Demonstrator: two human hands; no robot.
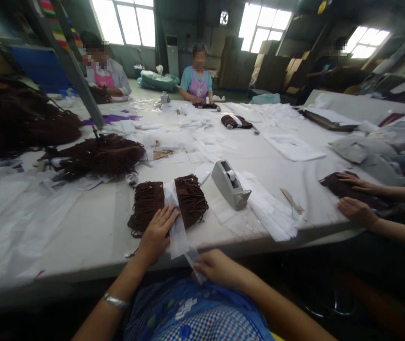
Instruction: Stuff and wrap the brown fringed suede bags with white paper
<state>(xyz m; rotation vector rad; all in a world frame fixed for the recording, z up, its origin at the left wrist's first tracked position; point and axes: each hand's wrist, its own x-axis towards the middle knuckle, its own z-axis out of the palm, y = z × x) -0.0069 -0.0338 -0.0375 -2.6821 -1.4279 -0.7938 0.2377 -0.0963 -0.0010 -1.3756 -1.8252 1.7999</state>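
In front of me on the table lies a dark brown fringed bag point(191, 201) with a translucent white strip point(178, 239) running across its middle. My left hand point(157, 232) rests flat on the bag's near side, its outstretched fingertips pressing on the strip. Off the table's near edge, my right hand point(218, 267) is closed in a pinch on the loose end of the strip. A grey tape dispenser point(230, 184) stands just right of the bag. Behind it and to its right, a fan of white strips point(271, 213) lies on the tabletop.
A heap of brown fringed pieces point(103, 154) sits at the left, near a metal post point(77, 66). Another banded brown bundle point(236, 121) lies farther back. At right, a co-worker's hands point(358, 208) touch a brown item. Two people in pink aprons work across the table point(92, 227).
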